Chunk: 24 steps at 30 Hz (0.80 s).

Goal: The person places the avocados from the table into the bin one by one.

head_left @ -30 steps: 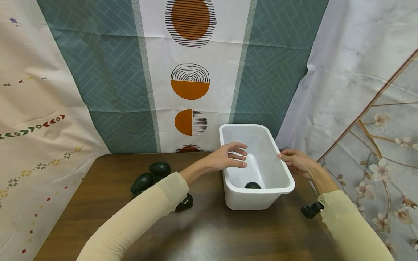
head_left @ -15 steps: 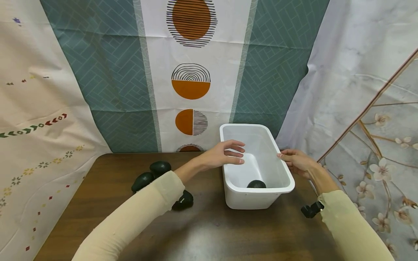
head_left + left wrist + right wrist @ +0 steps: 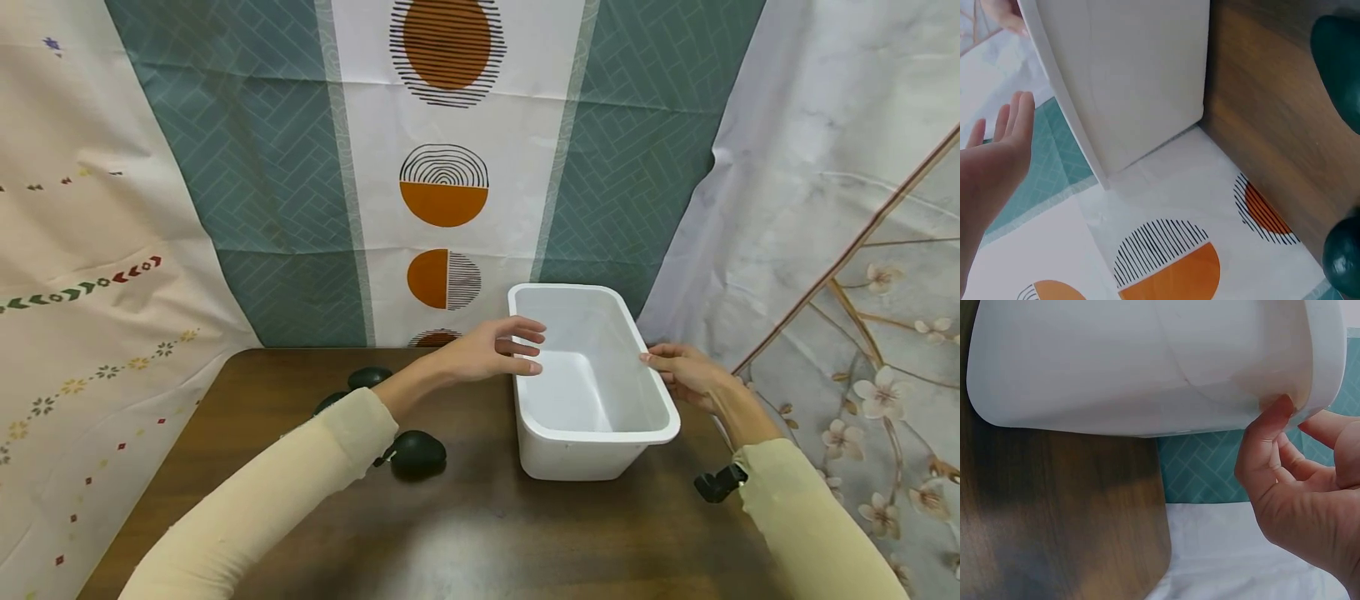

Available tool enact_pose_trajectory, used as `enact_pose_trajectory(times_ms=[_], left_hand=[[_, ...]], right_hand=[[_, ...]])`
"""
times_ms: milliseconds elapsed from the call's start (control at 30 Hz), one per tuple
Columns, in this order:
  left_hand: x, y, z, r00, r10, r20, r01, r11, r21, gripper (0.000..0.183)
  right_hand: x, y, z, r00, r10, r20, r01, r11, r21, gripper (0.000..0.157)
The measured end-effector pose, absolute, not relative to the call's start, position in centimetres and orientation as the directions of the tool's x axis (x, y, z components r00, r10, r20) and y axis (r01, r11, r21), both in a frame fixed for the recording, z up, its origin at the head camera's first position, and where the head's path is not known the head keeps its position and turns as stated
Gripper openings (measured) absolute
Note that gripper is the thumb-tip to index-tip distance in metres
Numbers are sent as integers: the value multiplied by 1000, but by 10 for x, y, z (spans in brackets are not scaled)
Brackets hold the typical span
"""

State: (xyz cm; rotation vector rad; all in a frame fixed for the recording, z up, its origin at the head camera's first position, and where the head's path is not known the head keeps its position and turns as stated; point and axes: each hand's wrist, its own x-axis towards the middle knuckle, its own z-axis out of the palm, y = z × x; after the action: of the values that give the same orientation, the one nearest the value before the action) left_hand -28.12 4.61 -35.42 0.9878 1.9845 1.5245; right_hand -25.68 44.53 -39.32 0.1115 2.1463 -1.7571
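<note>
A white plastic bin (image 3: pixel 600 436) stands on the table. My left hand (image 3: pixel 491 350), fingers loosely extended and holding nothing, hovers at its left rim; the left wrist view shows this hand (image 3: pixel 997 162) apart from the bin wall (image 3: pixel 1141 75). My right hand (image 3: pixel 682 375) pinches the right rim between thumb and fingers, as the right wrist view shows (image 3: pixel 1297 469). A dark green avocado (image 3: pixel 417 454) lies left of the bin, partly beside my left sleeve. Two others, a farther avocado (image 3: pixel 369 377) and one (image 3: pixel 330 402) half behind the sleeve, lie further left. The bin's near floor is hidden.
The brown wooden table (image 3: pixel 480 533) carries everything. Patterned cloth (image 3: pixel 442 200) hangs behind it, with a floral cloth (image 3: pixel 862 417) on the right and an embroidered one (image 3: pixel 90 333) on the left. A small black device (image 3: pixel 720 483) sits on my right wrist.
My left hand has drawn back leftward from over the bin. The avocado seen inside the bin has dropped out of sight behind its near wall. My right hand stays on the rim.
</note>
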Motion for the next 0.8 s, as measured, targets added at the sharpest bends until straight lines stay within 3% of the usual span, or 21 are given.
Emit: enact_pose_trajectory(times_ms=[533, 800], left_hand=[[-280, 18, -352, -640, 764, 79, 306, 160, 938, 63], [-279, 8, -352, -637, 768, 72, 326, 183, 927, 62]], right_hand=[[-257, 444, -393, -935, -169, -311, 267, 238, -934, 27], [-255, 441, -392, -936, -171, -306, 262, 240, -935, 60]])
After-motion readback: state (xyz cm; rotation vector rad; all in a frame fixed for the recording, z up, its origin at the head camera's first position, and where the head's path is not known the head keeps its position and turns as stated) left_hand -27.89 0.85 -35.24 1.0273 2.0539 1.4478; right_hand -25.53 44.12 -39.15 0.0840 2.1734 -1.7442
